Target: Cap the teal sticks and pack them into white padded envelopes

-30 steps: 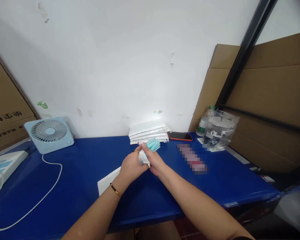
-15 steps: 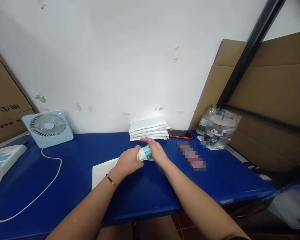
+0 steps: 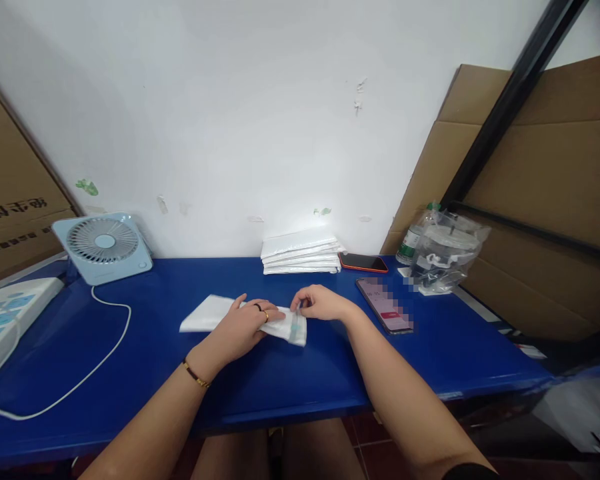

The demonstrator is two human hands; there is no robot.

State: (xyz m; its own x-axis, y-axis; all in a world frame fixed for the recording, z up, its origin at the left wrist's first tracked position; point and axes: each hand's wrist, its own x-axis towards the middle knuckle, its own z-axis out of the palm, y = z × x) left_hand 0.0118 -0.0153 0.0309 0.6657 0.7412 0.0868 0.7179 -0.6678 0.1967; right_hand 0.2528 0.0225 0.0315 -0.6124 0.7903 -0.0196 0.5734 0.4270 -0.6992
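Observation:
A white padded mailer [image 3: 207,314] lies flat on the blue table [image 3: 130,360]. My left hand [image 3: 243,327] presses down on its middle, palm flat, with rings on two fingers. At the envelope's right end my right hand [image 3: 320,304] pinches the edge, where a bit of teal shows through the opening [image 3: 295,328]. The teal item is mostly hidden inside the envelope.
A stack of white mailers [image 3: 300,252] sits against the wall, with an orange-edged phone [image 3: 363,262] beside it and a second phone [image 3: 385,313] nearer me. A clear bag and bottle [image 3: 440,250] stand at right, a small fan [image 3: 104,247] and power strip [image 3: 10,313] at left.
The teal bundle I held up in both hands has gone down into the white envelope, which now lies flat on the table under my left hand.

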